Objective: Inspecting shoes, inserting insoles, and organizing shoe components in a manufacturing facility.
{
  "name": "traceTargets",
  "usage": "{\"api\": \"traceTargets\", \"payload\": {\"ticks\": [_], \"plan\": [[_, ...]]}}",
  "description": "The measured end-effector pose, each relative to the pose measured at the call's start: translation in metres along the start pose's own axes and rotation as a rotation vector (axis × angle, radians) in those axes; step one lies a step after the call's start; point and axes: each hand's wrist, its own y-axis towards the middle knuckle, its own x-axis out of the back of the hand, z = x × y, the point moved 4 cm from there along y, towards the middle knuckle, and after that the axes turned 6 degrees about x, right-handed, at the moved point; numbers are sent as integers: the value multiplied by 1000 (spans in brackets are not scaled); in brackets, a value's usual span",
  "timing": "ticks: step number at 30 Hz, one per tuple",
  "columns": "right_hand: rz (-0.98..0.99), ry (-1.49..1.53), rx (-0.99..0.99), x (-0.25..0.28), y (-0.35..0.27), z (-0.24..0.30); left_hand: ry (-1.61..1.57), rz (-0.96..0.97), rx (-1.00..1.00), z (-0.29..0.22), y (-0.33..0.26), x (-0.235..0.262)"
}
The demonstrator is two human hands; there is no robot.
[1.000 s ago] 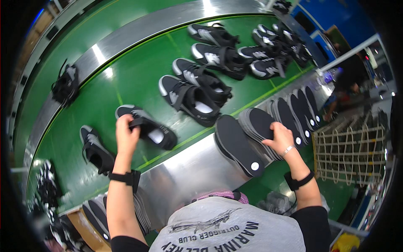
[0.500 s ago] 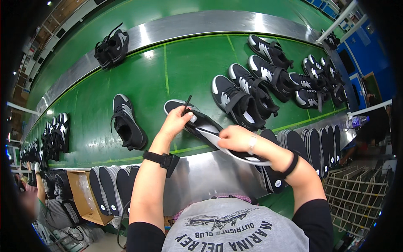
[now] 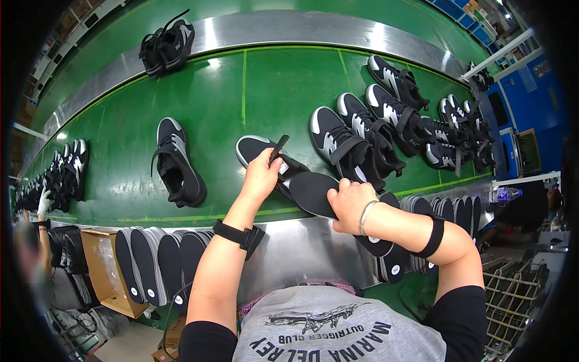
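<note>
My left hand is closed on the opening of a black and grey sneaker, near its upright strap. The sneaker lies on the green table with its toe pointing away to the left. In my right hand is a flat black insole, gripped at its near right part. Its dark face is turned up and its far end overlaps the sneaker's heel, hiding much of the opening. Left of my hands, a single black sneaker lies on the table. Several more sneakers stand in a group to the right.
Rows of upright insoles line the near edge at left, with more insoles at right. An open carton stands at far left, near another person's gloved hand. A shoe pair rests on the metal strip behind.
The insole, earlier showing its pale side and edge, now shows its black face. My right hand has shifted slightly right, and my left hand stays at the sneaker's opening.
</note>
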Motion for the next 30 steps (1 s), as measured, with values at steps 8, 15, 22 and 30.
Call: {"api": "traceTargets", "payload": {"ticks": [8,15,22,30], "plan": [[-2,337,44,15,69,16,-47,-21,2,3,2,-4],[-250,-108,188,-3,74,24,-79,-149,-61,9,4,-3],[-27,13,36,3,7,0,-53,-130,-19,6,0,0],[-237,-95,144,-3,42,24,-63,-164,-19,4,-3,-5]]}}
